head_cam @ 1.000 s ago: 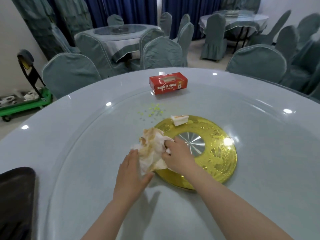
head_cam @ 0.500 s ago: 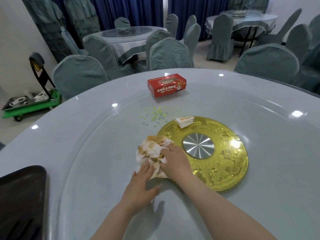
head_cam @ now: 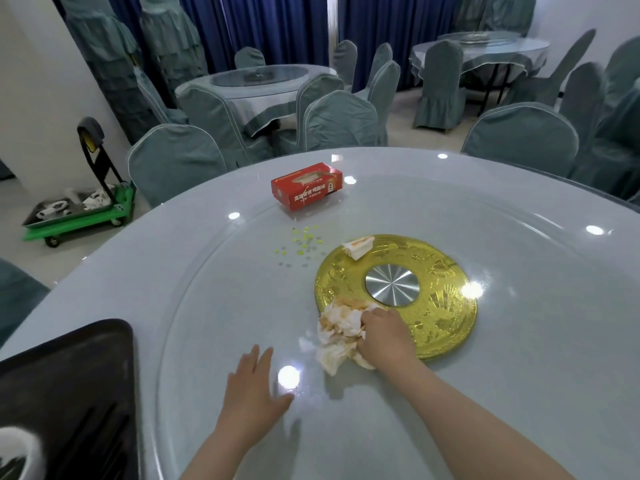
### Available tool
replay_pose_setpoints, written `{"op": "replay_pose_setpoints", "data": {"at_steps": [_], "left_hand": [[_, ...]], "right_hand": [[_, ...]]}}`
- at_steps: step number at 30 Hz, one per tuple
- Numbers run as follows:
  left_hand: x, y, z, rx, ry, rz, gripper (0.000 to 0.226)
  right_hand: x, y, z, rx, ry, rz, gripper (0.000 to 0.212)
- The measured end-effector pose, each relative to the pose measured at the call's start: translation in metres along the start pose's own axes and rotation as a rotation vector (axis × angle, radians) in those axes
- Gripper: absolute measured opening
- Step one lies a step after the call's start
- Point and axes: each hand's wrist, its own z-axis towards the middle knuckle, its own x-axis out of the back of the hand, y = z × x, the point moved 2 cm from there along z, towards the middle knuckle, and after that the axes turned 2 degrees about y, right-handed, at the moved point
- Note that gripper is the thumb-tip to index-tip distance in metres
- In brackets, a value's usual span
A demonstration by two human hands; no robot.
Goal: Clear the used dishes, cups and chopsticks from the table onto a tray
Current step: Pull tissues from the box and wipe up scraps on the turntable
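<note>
Table point(head_cam: 519, 341): round, pale glass-topped surface lying under both hands.
Tray point(head_cam: 86, 368): black, at the table's near-left edge, well left of the left hand; a blurred white object lies at its near corner.
Gold disc point(head_cam: 443, 320): round centre plate with a silver hub, just right of and beyond the right hand.
Tissue box point(head_cam: 306, 186): red, far beyond both hands.
Left hand point(head_cam: 252, 396): fingers straight and spread, flat just above or on the glass, holding nothing.
Right hand point(head_cam: 384, 336): fingers curled, gripping the stained napkin.
Stained napkin point(head_cam: 337, 332): crumpled, orange-marked, at the disc's near-left rim, under and left of the right hand.
Small tissue point(head_cam: 358, 245): on the disc's far rim.
Yellow crumbs point(head_cam: 301, 242): scattered between box and disc.
</note>
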Motion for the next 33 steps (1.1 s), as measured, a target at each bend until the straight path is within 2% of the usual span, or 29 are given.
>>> {"op": "replay_pose_setpoints", "data": {"at_steps": [3, 8, 12, 14, 17, 24, 28, 29, 31, 33], "left_hand": [[-0.008, -0.01, -0.015, 0.082, -0.089, 0.192, 0.106], [-0.011, 0.0, -0.036, 0.01, -0.11, 0.327, 0.113], [-0.001, 0.017, -0.045, -0.053, -0.124, 0.466, 0.099], [0.001, 0.028, -0.047, -0.111, -0.168, 0.561, 0.084], [0.006, 0.035, -0.047, -0.176, -0.183, 0.579, 0.061], [-0.006, 0.034, -0.069, -0.215, -0.15, 0.387, 0.051], [-0.012, 0.035, -0.08, -0.239, -0.163, 0.16, 0.044], [-0.013, 0.036, -0.083, -0.236, -0.182, 0.1, 0.043], [-0.019, 0.037, -0.088, -0.215, -0.22, -0.052, 0.038], [-0.026, 0.036, -0.093, -0.15, -0.247, -0.297, 0.031]], "right_hand": [[0.005, 0.005, -0.01, 0.011, -0.017, -0.083, 0.033], [0.018, 0.013, -0.022, 0.082, 0.022, -0.198, 0.034], [0.025, 0.021, -0.018, 0.088, -0.07, -0.165, 0.043], [0.029, 0.025, -0.018, 0.074, -0.097, -0.133, 0.037], [0.028, 0.024, -0.021, 0.07, -0.059, -0.176, 0.027], [0.017, 0.024, -0.057, -0.004, 0.001, -0.11, 0.038], [0.022, 0.042, -0.074, 0.022, 0.006, -0.09, 0.057], [0.025, 0.045, -0.077, 0.036, 0.0, -0.125, 0.056], [0.032, 0.05, -0.078, 0.024, -0.02, -0.2, 0.041], [0.039, 0.055, -0.08, -0.042, -0.019, -0.204, 0.029]]}}
